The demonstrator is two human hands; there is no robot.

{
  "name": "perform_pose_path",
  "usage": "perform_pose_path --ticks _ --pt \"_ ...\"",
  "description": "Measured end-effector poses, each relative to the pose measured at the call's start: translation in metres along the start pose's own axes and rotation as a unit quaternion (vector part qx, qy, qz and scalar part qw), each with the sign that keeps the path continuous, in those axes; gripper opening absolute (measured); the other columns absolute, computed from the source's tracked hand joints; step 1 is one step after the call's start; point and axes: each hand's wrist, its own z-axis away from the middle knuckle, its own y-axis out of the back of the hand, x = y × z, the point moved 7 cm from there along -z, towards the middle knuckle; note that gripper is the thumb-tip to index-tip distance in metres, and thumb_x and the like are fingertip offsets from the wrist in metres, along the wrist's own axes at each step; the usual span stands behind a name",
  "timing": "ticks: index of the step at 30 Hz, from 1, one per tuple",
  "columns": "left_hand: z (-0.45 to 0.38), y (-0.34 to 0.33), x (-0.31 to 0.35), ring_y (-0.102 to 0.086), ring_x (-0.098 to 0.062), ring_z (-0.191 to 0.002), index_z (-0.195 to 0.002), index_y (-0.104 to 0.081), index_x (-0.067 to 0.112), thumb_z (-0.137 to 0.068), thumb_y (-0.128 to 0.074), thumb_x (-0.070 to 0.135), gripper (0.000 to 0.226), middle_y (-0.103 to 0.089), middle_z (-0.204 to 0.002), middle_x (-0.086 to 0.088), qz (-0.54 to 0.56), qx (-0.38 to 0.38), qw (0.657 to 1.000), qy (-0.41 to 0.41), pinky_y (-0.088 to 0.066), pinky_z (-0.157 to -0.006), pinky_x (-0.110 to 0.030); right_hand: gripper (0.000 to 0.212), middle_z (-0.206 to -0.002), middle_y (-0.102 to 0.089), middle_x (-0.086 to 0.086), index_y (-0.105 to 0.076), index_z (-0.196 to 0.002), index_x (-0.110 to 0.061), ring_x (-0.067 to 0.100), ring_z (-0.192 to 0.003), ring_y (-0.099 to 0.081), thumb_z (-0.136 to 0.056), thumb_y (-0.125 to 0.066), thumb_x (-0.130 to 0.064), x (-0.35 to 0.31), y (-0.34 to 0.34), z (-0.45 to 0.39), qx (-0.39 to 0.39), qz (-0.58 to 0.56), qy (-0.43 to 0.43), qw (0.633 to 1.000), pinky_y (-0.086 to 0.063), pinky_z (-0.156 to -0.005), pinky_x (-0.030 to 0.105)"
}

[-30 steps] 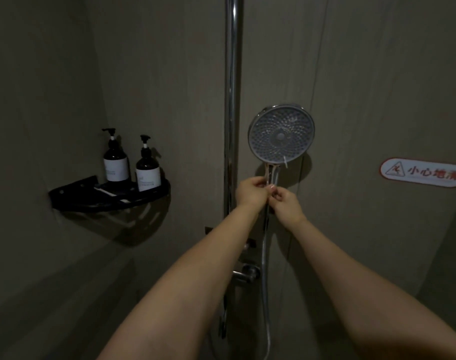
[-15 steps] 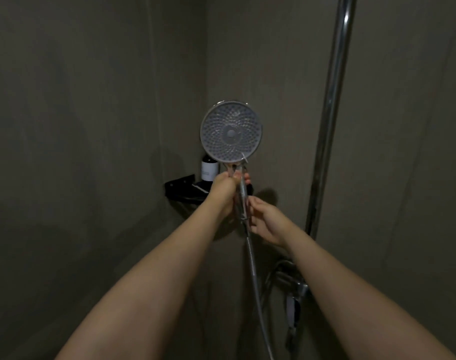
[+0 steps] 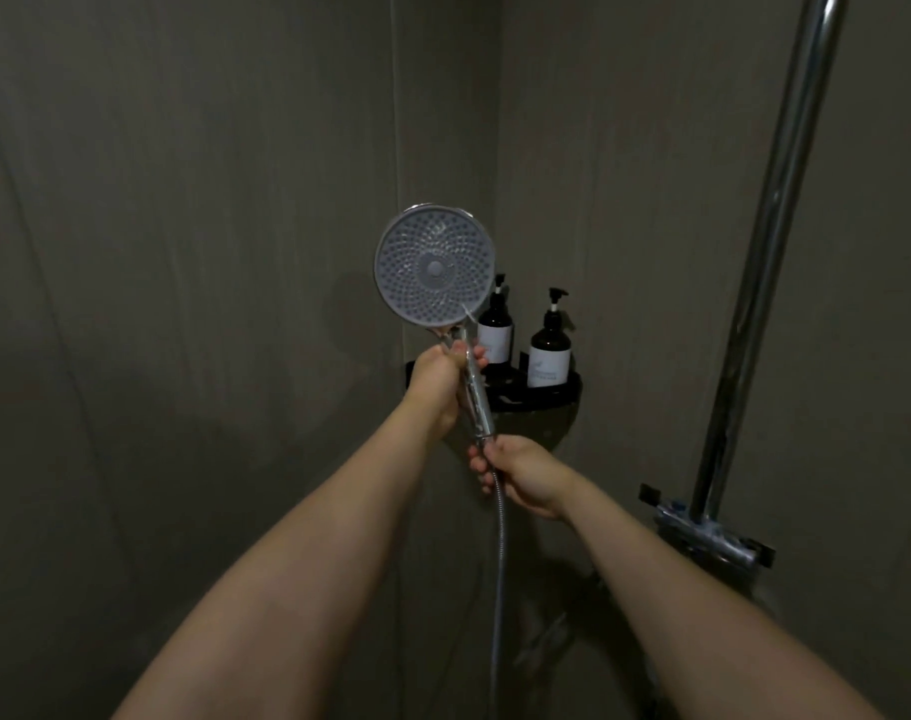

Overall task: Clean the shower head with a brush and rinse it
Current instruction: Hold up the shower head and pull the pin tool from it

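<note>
- Left hand (image 3: 439,387): wrapped around the upper handle of the shower head (image 3: 434,266), fingers curled round the front, thumb side out of sight behind the handle.
- Shower head: held upright in front of the wall corner, round nozzle face turned toward the camera, handle slanting down and slightly to the right.
- Right hand (image 3: 521,478): lower, at the bottom of the handle, fingers curled around the top of the hose (image 3: 500,553); grip looks loose, exact tightness hard to tell in the dim light.
- Hose: hanging down from the right hand, between the two forearms, out of the bottom edge.
- Shelf (image 3: 552,394): black, in the corner just behind the hands, partly hidden by the handle.
- Bottles (image 3: 548,350): two dark pump bottles with pale labels, upright on the shelf, side by side.
- Rail (image 3: 770,241): chrome, rising at right from the mixer (image 3: 703,532), well apart from both hands.
</note>
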Motion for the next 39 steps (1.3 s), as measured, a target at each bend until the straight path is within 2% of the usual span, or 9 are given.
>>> perform_pose_path --ticks 3,6,8,13,20,24,29,34,39 --pt "-0.001 0.008 0.002 -0.058 -0.011 -0.073 -0.077 -0.051 0.013 -0.098 -0.04 0.011 0.024 -0.059 -0.08 -0.002 0.014 0.048 0.999 -0.011 -0.048 -0.074 -0.027 0.027 -0.068 -0.044 0.002 -0.044 -0.073 -0.018 0.012 -0.058 -0.039 -0.097 -0.034 -0.01 -0.004 -0.002 -0.006 0.074 0.179 0.047 0.98 -0.037 -0.059 0.027" --pt "0.001 0.009 0.002 -0.057 -0.01 -0.072 -0.078 -0.051 0.013 -0.098 -0.041 0.014 0.023 -0.06 -0.078 -0.001 0.015 0.067 0.997 -0.016 -0.047 -0.068 -0.025 0.031 -0.079 -0.049 0.004 -0.036 -0.067 -0.027 0.016 -0.072 -0.046 -0.095 -0.042 -0.013 -0.012 0.004 -0.006 0.172 0.34 0.112 0.918 -0.033 -0.067 0.025" --pt "0.002 0.008 0.004 -0.057 -0.009 -0.071 -0.077 -0.052 0.013 -0.098 -0.041 0.014 0.024 -0.06 -0.077 0.0 0.001 0.066 0.998 -0.023 -0.046 -0.065 -0.023 0.03 -0.076 -0.05 0.002 -0.037 -0.069 -0.027 0.015 -0.068 -0.045 -0.095 -0.042 -0.013 -0.009 0.003 -0.007 0.176 0.296 0.118 0.931 -0.035 -0.064 0.025" --pt "0.002 0.007 0.001 -0.056 -0.009 -0.073 -0.076 -0.052 0.013 -0.098 -0.041 0.014 0.025 -0.059 -0.079 0.0 -0.021 0.055 0.998 -0.022 -0.046 -0.072 -0.024 0.027 -0.064 -0.061 -0.007 -0.055 -0.081 -0.019 0.008 -0.061 -0.052 -0.098 -0.034 -0.014 0.004 0.007 -0.008 0.072 0.04 0.036 0.996 -0.041 -0.055 0.02" --pt "0.001 -0.003 -0.003 -0.056 -0.009 -0.072 -0.078 -0.054 0.013 -0.098 -0.04 0.012 0.024 -0.058 -0.077 -0.001 0.0 0.037 0.999 -0.02 -0.046 -0.073 -0.022 0.016 -0.072 -0.059 0.003 -0.047 -0.08 -0.015 0.002 -0.054 -0.056 -0.09 -0.05 -0.003 -0.005 0.018 0.0 0.121 0.082 0.078 0.986 -0.042 -0.047 0.014" --pt "0.0 -0.005 -0.007 -0.058 -0.01 -0.075 -0.08 -0.055 0.014 -0.097 -0.042 0.015 0.022 -0.06 -0.079 0.0 -0.008 0.025 1.0 -0.008 -0.046 -0.077 -0.024 0.023 -0.062 -0.066 -0.002 -0.056 -0.085 -0.013 0.01 -0.062 -0.057 -0.097 -0.036 -0.013 0.003 0.02 0.003 0.092 -0.05 0.047 0.993 -0.04 -0.057 0.023" --pt "0.001 -0.003 -0.009 -0.057 -0.01 -0.076 -0.08 -0.055 0.013 -0.098 -0.041 0.015 0.023 -0.059 -0.08 -0.001 0.003 0.023 1.0 -0.011 -0.046 -0.075 -0.024 0.011 -0.073 -0.059 0.006 -0.05 -0.083 -0.01 0.003 -0.054 -0.059 -0.09 -0.05 -0.002 -0.002 0.017 0.009 0.117 -0.027 0.076 0.99 -0.044 -0.047 0.017" --pt "0.003 0.0 -0.006 -0.058 -0.011 -0.077 -0.08 -0.055 0.013 -0.097 -0.042 0.015 0.022 -0.06 -0.081 -0.001 -0.016 0.017 1.0 -0.011 -0.046 -0.076 -0.025 0.024 -0.066 -0.069 -0.003 -0.058 -0.095 -0.013 0.013 -0.068 -0.053 -0.098 -0.035 -0.017 0.005 0.009 0.005 0.096 -0.107 0.05 0.988 -0.037 -0.059 0.025" --pt "0.002 0.007 -0.001 -0.058 -0.01 -0.076 -0.08 -0.056 0.013 -0.097 -0.041 0.014 0.022 -0.06 -0.081 0.0 -0.008 0.026 1.0 -0.014 -0.047 -0.077 -0.026 0.009 -0.078 -0.06 0.003 -0.055 -0.089 -0.013 0.006 -0.065 -0.059 -0.093 -0.048 -0.011 0.001 0.002 0.007 0.111 -0.074 0.073 0.988 -0.045 -0.055 0.019"
